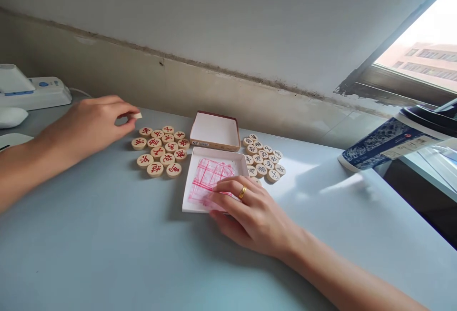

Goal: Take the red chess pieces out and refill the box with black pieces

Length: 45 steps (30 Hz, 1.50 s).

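Observation:
My left hand [98, 120] pinches a small wooden piece [137, 115] between thumb and fingertips, just above and behind several round pieces with red characters [157, 153]. My right hand [246, 211], with a gold ring on one finger, reaches over the front right part of a shallow white box [188, 182]; its fingers are bent and a little apart, with nothing seen in them. Inside this box lies a sheet with pink-red grid lines [207, 173]. Right of it are several round pieces with black characters [262, 170], partly hidden by the box and my right hand.
A second open box part [214, 130] stands behind the white box. At the right edge a blue patterned cup [385, 144] leans by a dark object. A white power strip [52, 93] lies at the far left. The wall [178, 77] borders the table's back.

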{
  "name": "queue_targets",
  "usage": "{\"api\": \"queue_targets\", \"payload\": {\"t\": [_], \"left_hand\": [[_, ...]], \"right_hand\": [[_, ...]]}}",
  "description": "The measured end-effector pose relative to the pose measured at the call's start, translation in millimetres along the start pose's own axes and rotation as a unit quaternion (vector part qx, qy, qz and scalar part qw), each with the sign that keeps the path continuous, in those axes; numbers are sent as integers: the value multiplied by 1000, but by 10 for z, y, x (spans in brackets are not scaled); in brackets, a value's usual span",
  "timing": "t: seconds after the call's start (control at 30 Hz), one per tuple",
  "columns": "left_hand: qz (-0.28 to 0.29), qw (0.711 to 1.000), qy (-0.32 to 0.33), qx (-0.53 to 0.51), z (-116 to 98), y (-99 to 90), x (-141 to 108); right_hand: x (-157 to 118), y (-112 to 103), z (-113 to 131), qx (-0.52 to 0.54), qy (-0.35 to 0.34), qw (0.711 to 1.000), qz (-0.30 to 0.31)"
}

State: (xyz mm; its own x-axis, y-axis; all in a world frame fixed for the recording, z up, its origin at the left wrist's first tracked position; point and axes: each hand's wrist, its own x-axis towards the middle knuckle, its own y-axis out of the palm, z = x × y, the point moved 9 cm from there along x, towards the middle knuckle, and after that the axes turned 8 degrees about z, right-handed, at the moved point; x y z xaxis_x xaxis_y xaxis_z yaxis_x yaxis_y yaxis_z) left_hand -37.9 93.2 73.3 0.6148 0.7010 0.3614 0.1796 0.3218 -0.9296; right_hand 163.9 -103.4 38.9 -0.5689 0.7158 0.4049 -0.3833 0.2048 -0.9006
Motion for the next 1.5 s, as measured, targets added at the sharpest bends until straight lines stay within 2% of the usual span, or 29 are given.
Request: {"api": "queue_targets", "payload": {"t": [0.1, 0.23, 0.47, 0.63, 0.73, 0.8, 0.87, 0.93, 0.97, 1.07, 1.17, 1.33, 1.5], "left_hand": [[64, 998, -8, -7, 211, 232, 24], [89, 995, -24, -21, 292, 376, 27], [95, 994, -34, -45, 110, 306, 13], [114, 992, -7, -54, -62, 294, -8], [85, 995, -6, -49, -168, 181, -46], [24, 997, 45, -60, -381, 25, -101], [-27, 974, 209, -84, -842, -116, -256], [-73, 927, 358, -91, -1285, -220, -507], [-82, 909, 396, -100, -1446, -239, -605], [-72, 908, 405, -75, -1739, -179, -722], [-60, 905, 416, -61, -1833, -110, -766], [-61, 902, 420, -79, -1728, -66, -755], [-58, 901, 421, -84, -1719, -62, -773]], "right_hand": [[2, 11, -28, -10, 21, 1000, 7], [-5, 37, -53, -15, 35, 999, 21], [8, 65, -51, -4, 27, 999, 31], [30, 57, -39, -12, 23, 999, 39], [34, 57, -10, -41, 8, 998, 51], [38, 68, 10, -54, -4, 997, 61], [42, 93, 22, -55, -12, 996, 75], [45, 115, 29, -52, -17, 995, 85], [46, 118, 31, -52, -18, 995, 85], [45, 89, 34, -48, -17, 996, 69], [37, 57, 31, -57, -12, 997, 60], [27, 84, 49, -42, -31, 996, 73], [25, 115, -26, -12, 8, 998, 56]]}}
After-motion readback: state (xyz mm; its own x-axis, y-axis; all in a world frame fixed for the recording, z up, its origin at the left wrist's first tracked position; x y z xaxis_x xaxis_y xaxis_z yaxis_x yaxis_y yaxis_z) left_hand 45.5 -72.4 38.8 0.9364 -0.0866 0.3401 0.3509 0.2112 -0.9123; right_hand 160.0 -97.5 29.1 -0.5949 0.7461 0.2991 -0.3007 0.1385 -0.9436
